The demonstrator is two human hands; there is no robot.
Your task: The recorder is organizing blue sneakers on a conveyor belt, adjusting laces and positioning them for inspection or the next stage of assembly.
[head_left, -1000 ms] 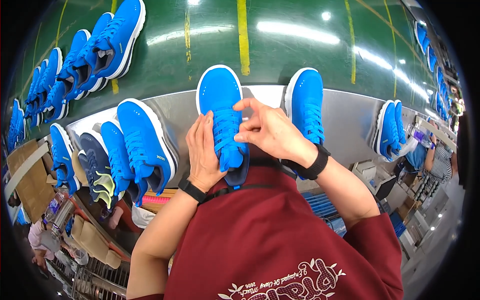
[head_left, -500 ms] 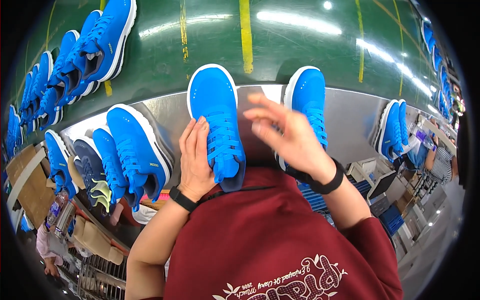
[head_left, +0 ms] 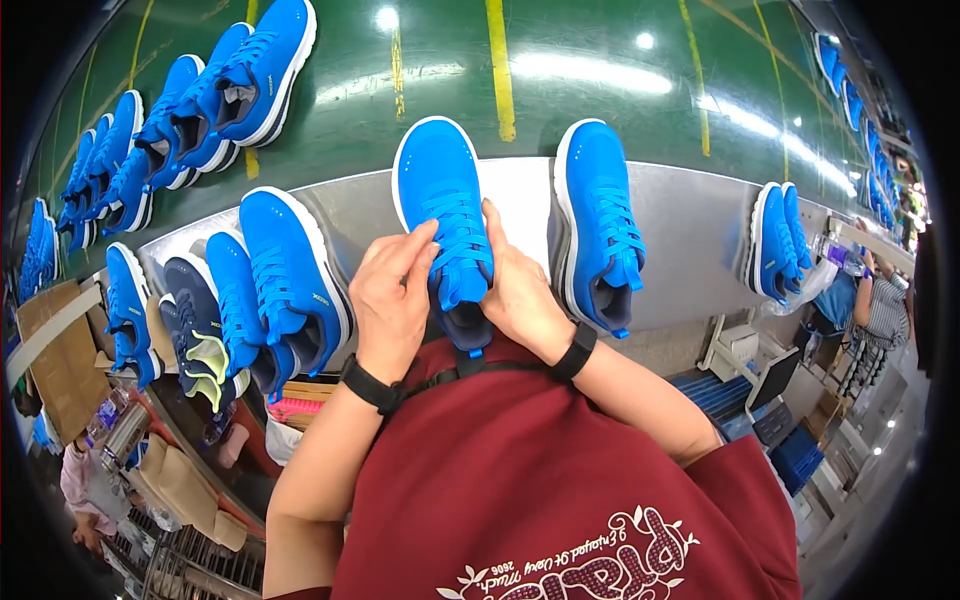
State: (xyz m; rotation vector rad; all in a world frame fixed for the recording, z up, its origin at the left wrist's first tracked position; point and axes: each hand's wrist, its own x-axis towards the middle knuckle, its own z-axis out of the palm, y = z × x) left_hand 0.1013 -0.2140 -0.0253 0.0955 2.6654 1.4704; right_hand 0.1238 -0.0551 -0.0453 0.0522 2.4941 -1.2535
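Two blue shoes side by side on the grey bench [head_left: 690,250]: the held shoe [head_left: 447,215] and its mate [head_left: 600,215] just to the right. Further pair on edge at right [head_left: 775,240]; several more blue shoes at left, count uncertain.

Held shoe — bright blue mesh upper, blue laces, white sole rim, dark collar lining. Long axis runs near to far; toe points away, heel toward the body.

Left hand [head_left: 392,300] and right hand [head_left: 520,295] flank the shoe at mid-bench, fingers pressed together against the lace area, clasping the tongue end.
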